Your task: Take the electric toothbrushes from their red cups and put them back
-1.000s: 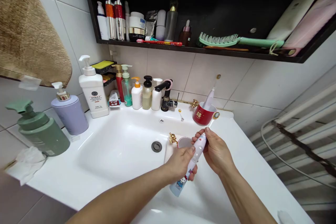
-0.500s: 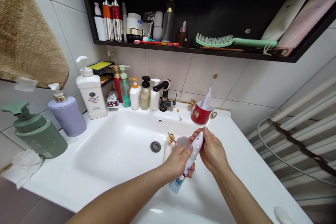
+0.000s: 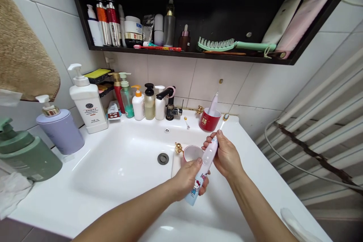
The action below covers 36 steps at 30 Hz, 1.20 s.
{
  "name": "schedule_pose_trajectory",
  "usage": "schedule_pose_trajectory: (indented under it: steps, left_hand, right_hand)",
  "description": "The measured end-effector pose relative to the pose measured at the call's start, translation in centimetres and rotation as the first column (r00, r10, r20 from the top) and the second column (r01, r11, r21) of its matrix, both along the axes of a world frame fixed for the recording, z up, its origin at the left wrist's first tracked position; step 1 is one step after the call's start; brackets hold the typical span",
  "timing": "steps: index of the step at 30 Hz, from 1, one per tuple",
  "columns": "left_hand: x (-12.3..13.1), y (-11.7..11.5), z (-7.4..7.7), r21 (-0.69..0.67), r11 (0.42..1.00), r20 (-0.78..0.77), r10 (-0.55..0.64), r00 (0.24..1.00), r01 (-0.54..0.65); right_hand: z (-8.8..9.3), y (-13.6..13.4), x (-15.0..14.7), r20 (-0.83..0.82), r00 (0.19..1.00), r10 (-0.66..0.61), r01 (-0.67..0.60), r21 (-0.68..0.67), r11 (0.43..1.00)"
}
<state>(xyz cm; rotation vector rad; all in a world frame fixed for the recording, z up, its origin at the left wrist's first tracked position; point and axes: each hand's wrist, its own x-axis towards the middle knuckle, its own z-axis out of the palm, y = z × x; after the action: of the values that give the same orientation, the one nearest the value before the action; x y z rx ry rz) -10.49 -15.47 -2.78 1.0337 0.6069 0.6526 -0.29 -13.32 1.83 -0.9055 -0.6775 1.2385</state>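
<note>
Over the basin I hold an electric toothbrush (image 3: 208, 155), pale pink and light blue with a cartoon cat near its base. My left hand (image 3: 188, 177) is closed around the handle, thumb on the front. Near the top, my right hand (image 3: 227, 155) pinches the neck, hiding part of it. The brush head (image 3: 226, 117) sticks up past the right fingers, bristles toward me. Just behind my left hand stands a cup (image 3: 193, 152) with a red rim and gold handle. A red cup (image 3: 210, 120) on the sink's back ledge holds another pale electric toothbrush (image 3: 213, 104).
A black faucet (image 3: 170, 106) stands behind the basin (image 3: 113, 174). Several pump bottles (image 3: 138, 104) line the back and left edges. A small loose brush head (image 3: 186, 122) lies on the ledge. Above hangs a dark shelf (image 3: 227, 60) with a green hairbrush (image 3: 235, 45).
The view has shifted, so the surroundings sit further left. The toothbrush has turned slightly, showing its front button and cartoon more fully, and its bristles now face me more. Both hands keep their hold.
</note>
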Motion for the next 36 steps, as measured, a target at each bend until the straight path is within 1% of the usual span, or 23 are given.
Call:
schedule_pose_trajectory:
  steps: [2,3,4,5,7,8,9,10,11,12,14,16,18,20,21,22,24,27,29,30,32,34,36]
  left_hand:
    - [0.0,0.1,0.2,0.047,0.998,0.022,0.032,0.999,-0.033]
    - [0.0,0.2,0.3,0.074,0.994,0.025,0.075,0.997,-0.076]
    - [0.0,0.3,0.5,0.100,0.986,0.022,0.130,0.991,-0.131]
    - [0.0,0.5,0.7,0.125,0.974,0.017,0.190,0.982,-0.190]
    - [-0.1,0.9,1.2,0.165,0.947,0.001,0.280,0.960,-0.276]
    - [-0.2,1.1,1.4,0.181,0.939,-0.014,0.301,0.954,-0.294]
    - [-0.4,1.3,1.6,0.206,0.931,-0.034,0.316,0.948,-0.302]
    - [-0.5,1.5,1.7,0.254,0.917,-0.056,0.330,0.942,-0.307]
    - [-0.7,1.6,1.7,0.323,0.891,-0.079,0.362,0.929,-0.320]
    - [-0.9,1.7,1.6,0.409,0.849,-0.105,0.409,0.907,-0.335]
    - [-1.2,1.7,1.2,0.599,0.727,-0.164,0.522,0.837,-0.336]
    - [-1.4,1.5,0.7,0.751,0.609,-0.243,0.613,0.751,-0.254]
    - [-1.2,1.3,0.2,0.846,0.527,-0.344,0.660,0.668,-0.085]
    - [-0.9,1.2,-0.3,0.867,0.488,-0.447,0.668,0.595,0.103]
    - [-0.7,1.2,-0.5,0.857,0.485,-0.489,0.662,0.568,0.173]
    - [-0.6,1.3,-0.7,0.844,0.487,-0.521,0.650,0.553,0.222]
    - [-0.4,1.5,-1.0,0.827,0.496,-0.553,0.628,0.548,0.265]
    - [-0.4,1.6,-1.3,0.817,0.500,-0.568,0.610,0.552,0.288]
    - [-0.4,1.6,-1.2,0.820,0.484,-0.565,0.601,0.565,0.305]
    - [-0.3,1.5,-1.0,0.827,0.466,-0.557,0.596,0.579,0.315]
    - [0.4,1.6,-0.3,0.852,0.405,-0.521,0.583,0.624,0.332]
    - [1.7,2.0,0.7,0.885,0.316,-0.464,0.566,0.681,0.341]
    - [3.7,2.9,1.9,0.913,0.221,-0.407,0.537,0.739,0.342]
  right_hand:
    - [0.0,-0.2,-0.1,0.040,0.999,0.002,-0.003,0.017,1.000]
    - [-0.1,-0.4,-0.2,0.082,0.996,0.023,-0.025,0.026,0.999]
    - [-0.1,-0.6,-0.3,0.141,0.987,0.070,-0.076,0.034,0.997]
    - [-0.1,-0.9,-0.5,0.212,0.967,0.143,-0.154,0.036,0.987]
    - [-0.1,-1.3,-0.9,0.351,0.885,0.305,-0.331,0.015,0.943]
    - [0.0,-1.5,-1.0,0.402,0.846,0.350,-0.384,0.002,0.924]
    - [0.2,-1.6,-1.0,0.437,0.828,0.351,-0.392,0.003,0.920]
    - [0.5,-1.5,-1.0,0.458,0.834,0.308,-0.358,0.024,0.933]
    - [0.7,-1.3,-0.9,0.472,0.851,0.229,-0.292,0.066,0.954]
    - [0.9,-1.0,-0.7,0.481,0.867,0.133,-0.214,0.116,0.970]
    - [1.1,-0.1,0.0,0.515,0.857,-0.030,-0.089,0.205,0.975]
    - [0.8,0.9,0.6,0.609,0.783,-0.128,-0.028,0.240,0.970]
    - [-0.1,1.8,1.1,0.745,0.644,-0.174,-0.004,0.230,0.973]
    - [-1.4,2.3,1.1,0.842,0.512,-0.173,-0.005,0.205,0.979]
    - [-2.0,2.4,1.0,0.867,0.470,-0.165,-0.012,0.193,0.981]
    - [-2.6,2.4,0.9,0.881,0.446,-0.157,-0.022,0.186,0.982]
    - [-3.6,2.3,0.7,0.890,0.431,-0.149,-0.035,0.181,0.983]
    - [-4.6,1.8,0.7,0.896,0.420,-0.141,-0.043,0.175,0.984]
    - [-4.9,1.4,1.2,0.894,0.426,-0.138,-0.039,0.170,0.985]
    - [-4.9,1.2,1.6,0.891,0.432,-0.140,-0.034,0.171,0.985]
    - [-4.5,0.8,2.9,0.876,0.455,-0.158,-0.017,0.186,0.982]
    - [-3.6,0.6,4.7,0.848,0.495,-0.187,0.009,0.210,0.978]
    - [-2.4,0.7,6.8,0.814,0.540,-0.215,0.040,0.230,0.972]
